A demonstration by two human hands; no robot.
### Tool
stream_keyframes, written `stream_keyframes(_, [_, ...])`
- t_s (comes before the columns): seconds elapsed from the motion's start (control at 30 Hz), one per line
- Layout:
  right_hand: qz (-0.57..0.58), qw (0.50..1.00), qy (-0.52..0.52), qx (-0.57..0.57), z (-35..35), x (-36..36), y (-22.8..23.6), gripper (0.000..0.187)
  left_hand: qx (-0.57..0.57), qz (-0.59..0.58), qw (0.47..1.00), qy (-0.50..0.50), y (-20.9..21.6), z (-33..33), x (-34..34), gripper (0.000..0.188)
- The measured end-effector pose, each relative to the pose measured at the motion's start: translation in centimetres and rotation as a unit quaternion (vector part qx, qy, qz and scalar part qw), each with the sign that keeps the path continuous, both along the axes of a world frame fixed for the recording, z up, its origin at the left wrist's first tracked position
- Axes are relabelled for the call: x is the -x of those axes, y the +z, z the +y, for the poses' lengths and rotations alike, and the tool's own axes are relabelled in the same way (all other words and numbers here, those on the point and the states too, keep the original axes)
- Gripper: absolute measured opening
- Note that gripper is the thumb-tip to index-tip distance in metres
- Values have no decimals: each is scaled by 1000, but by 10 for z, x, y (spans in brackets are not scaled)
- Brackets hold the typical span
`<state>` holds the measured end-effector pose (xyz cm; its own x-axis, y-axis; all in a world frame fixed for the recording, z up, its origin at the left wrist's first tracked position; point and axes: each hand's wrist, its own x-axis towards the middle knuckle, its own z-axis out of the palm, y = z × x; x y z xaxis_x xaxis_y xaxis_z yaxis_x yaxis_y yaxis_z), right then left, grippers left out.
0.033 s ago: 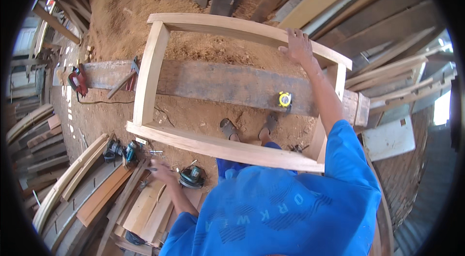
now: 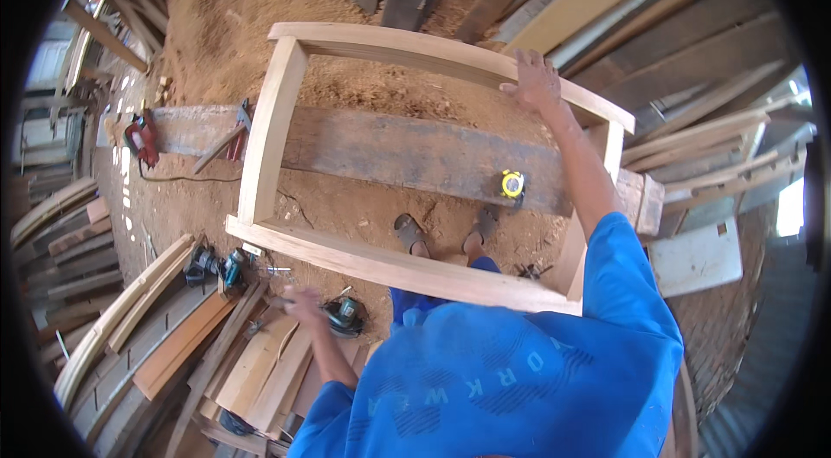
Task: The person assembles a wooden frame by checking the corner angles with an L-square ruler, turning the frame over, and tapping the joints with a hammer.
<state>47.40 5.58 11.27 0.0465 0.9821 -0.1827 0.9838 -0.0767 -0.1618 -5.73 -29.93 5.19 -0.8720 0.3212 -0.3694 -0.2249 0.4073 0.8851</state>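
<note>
A timber frame (image 2: pixel 398 266) spans the picture's centre, the right hand (image 2: pixel 534 84) on its far rail. Seen behind it, a bench plank (image 2: pixel 381 144) bears a tape measure (image 2: pixel 512 184) right of centre and a power tool (image 2: pixel 143 139) at far left. The left hand (image 2: pixel 300 306), lower left, appears between near rail and stacked boards (image 2: pixel 186 337).

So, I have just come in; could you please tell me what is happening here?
A person in a blue shirt has the right hand on the far rail of a wooden frame. The left hand is blurred, close to a green power tool; I cannot tell whether it holds something. Through the frame's opening, a yellow tape measure shows on a thick plank.
</note>
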Motion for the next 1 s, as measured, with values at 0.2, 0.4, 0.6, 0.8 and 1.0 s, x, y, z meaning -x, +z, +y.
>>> stream_keyframes(0.2, [0,994,68,84,77,-4,-70,106,-82,-361,926,69,-102,-24,-141,25])
stream_keyframes(0.4, [11,978,169,118,105,-34,-102,78,-130,-397,907,-48,-96,-13,-168,43])
stream_keyframes(0.6, [-24,995,87,42,53,3,52,63,-80,-338,938,6,-10,13,-194,47])
stream_keyframes(0.8, [-76,991,77,-74,9,30,216,60,-155,-350,922,-55,34,34,-174,47])
stream_keyframes(1.0, [46,936,124,-325,-54,31,365,66,-276,-268,913,-139,113,73,-115,47])
